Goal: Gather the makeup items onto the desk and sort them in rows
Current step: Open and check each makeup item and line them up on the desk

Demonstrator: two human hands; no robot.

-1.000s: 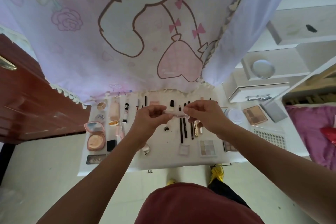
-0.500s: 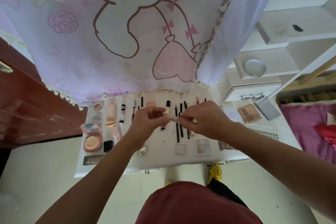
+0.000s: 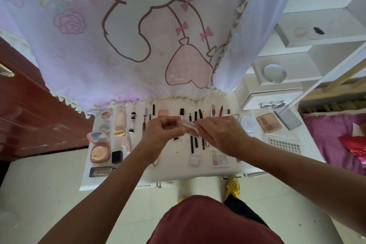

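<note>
A small clear, pinkish plastic item (image 3: 188, 126) is held above the white desk (image 3: 170, 172) between both hands. My left hand (image 3: 163, 129) pinches its left end with curled fingers, and my right hand (image 3: 219, 133) pinches its right end. Below them lie rows of makeup: black pencils (image 3: 191, 144), tubes (image 3: 132, 123), a pink compact (image 3: 99, 146), a black cube (image 3: 116, 156), a pale eyeshadow palette (image 3: 219, 158) and a brown palette (image 3: 269, 123).
A pink cartoon curtain (image 3: 128, 35) hangs over the desk's far edge. A red-brown wooden cabinet (image 3: 29, 109) stands at the left. White shelves (image 3: 316, 31) with a round mirror (image 3: 274, 73) are at the right, beside a white slotted tray (image 3: 283, 144) and purple bedding (image 3: 336, 136).
Both hands have stayed together on the clear item, shifting it only slightly over the desk. The camera view has moved a little.
</note>
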